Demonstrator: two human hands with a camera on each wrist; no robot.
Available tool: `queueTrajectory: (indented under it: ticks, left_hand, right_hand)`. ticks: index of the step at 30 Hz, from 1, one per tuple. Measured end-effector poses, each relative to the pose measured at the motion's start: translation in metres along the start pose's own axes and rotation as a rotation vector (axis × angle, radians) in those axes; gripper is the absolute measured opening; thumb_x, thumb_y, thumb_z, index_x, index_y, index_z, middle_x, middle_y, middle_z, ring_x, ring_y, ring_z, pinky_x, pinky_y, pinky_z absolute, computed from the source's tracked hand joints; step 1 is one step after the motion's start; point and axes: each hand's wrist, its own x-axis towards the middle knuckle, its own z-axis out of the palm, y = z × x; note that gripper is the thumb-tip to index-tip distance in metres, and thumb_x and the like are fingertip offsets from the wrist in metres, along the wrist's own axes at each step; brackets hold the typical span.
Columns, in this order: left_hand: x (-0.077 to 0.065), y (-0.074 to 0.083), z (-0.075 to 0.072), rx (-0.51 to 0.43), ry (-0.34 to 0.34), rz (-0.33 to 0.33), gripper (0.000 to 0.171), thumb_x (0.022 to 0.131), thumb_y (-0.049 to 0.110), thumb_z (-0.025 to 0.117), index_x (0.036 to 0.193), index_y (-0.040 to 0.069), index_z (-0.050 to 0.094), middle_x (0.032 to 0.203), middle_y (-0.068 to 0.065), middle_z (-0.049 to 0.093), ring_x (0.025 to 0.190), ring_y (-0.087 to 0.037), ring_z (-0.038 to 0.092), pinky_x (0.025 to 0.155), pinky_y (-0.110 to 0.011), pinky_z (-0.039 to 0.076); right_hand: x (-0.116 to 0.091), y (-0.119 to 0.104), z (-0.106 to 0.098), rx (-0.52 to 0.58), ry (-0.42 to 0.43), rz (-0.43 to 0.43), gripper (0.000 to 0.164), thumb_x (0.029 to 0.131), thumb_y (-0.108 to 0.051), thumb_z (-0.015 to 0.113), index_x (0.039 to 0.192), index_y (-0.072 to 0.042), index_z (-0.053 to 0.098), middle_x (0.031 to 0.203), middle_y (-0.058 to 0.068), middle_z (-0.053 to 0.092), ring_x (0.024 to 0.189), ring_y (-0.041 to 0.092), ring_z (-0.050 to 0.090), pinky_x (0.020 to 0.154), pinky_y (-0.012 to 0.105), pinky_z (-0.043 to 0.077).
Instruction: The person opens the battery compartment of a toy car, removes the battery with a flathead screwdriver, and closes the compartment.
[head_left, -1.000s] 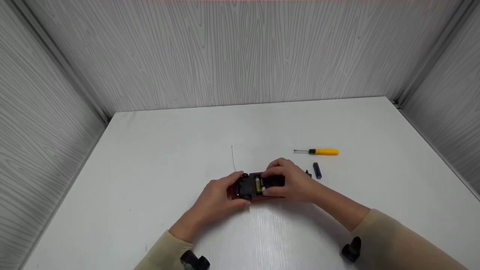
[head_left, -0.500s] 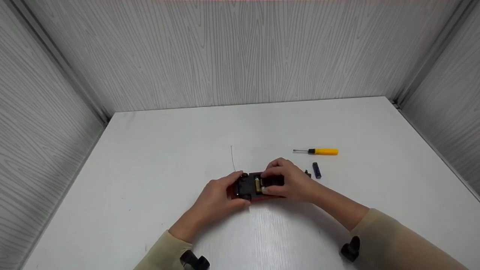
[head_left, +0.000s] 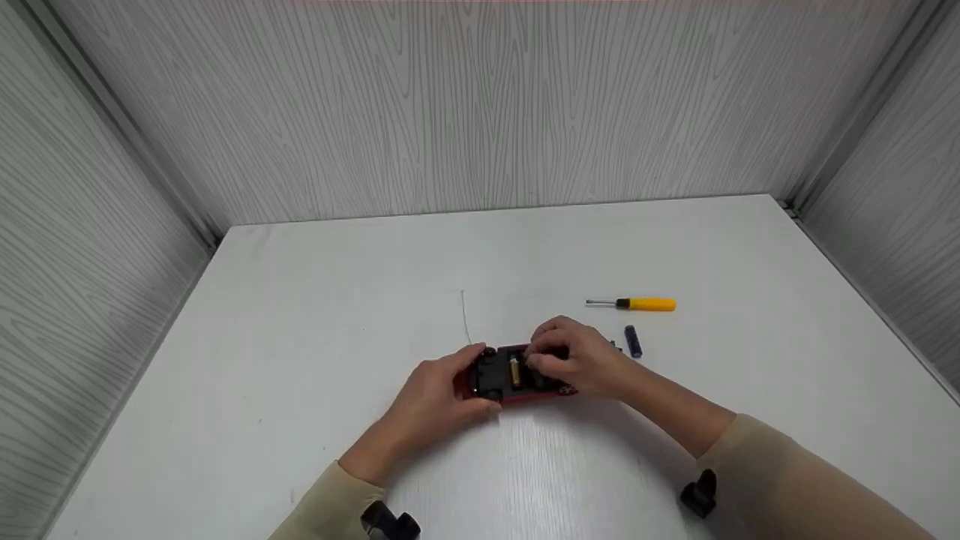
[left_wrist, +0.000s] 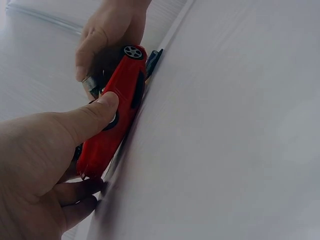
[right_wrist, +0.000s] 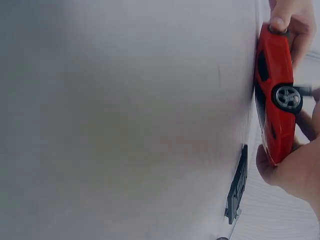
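A red toy car (head_left: 529,397) lies upside down on the white table, its black underside and battery bay facing up. My left hand (head_left: 435,390) grips its left end, thumb along the near side and fingers at the far side. One gold battery (head_left: 514,371) sits in the bay. Over the bay, my right hand (head_left: 581,364) pinches a second battery (left_wrist: 91,86) between thumb and fingers, its end showing in the left wrist view. In the right wrist view, that battery (right_wrist: 303,91) stands out beside the car's wheel (right_wrist: 287,97). The hand hides most of it in the head view.
A yellow-handled screwdriver (head_left: 651,304) lies behind and to the right of the car. Closer in lies a dark blue battery (head_left: 634,341). A flat black plastic piece (right_wrist: 237,185) is on the table past the car's right end. A thin wire (head_left: 465,315) extends backward from the car.
My right hand's fingertips have lifted a battery out of its place beside the gold one and drawn slightly right. The left hand and the car stay where they were.
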Motion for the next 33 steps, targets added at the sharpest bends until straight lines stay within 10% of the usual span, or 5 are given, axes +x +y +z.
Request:
queueTrajectory:
  ticks: [33]
  left_hand:
    - [-0.0001, -0.0017, -0.0004, -0.015, 0.002, 0.011, 0.076, 0.088, 0.028, 0.089, 0.155, 0.014, 0.056, 0.138, -0.005, 0.069, 0.112, -0.015, 0.064, 0.102, -0.039, 0.052]
  right_hand:
    - [-0.0044, 0.002, -0.0023, -0.077, -0.054, -0.061, 0.036, 0.091, -0.029, 0.084, 0.124, -0.017, 0.078, 0.131, 0.001, 0.055, 0.122, 0.024, 0.055, 0.104, 0.046, 0.05]
